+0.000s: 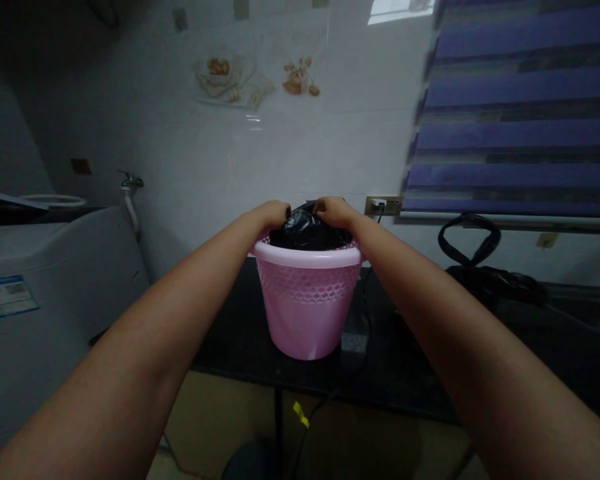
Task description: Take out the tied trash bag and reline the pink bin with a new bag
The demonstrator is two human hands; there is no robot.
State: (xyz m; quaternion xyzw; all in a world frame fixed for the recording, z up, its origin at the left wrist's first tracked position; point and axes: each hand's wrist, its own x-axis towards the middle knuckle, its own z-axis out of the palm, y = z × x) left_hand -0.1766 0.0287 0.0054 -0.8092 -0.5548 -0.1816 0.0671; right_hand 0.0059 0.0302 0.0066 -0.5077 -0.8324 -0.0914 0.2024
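A pink plastic basket (307, 310) with a perforated band under its rim stands upright on a dark counter (230, 340). Inside its mouth sits a black plastic bag (313, 230), bunched and shiny. My left hand (277, 215) is at the left side of the opening, fingers curled on the bag's edge. Opposite it, my right hand (331, 211) pinches the bag near the back of the rim. How far down the bag reaches is hidden by the basket wall.
To the right on the counter lies another black plastic bag (495, 280) with a looped handle. A cord runs from the wall socket (383, 205) down past the basket, with a yellow tag (301, 415) below. At left are a washing machine (60, 293) and a tap (131, 180).
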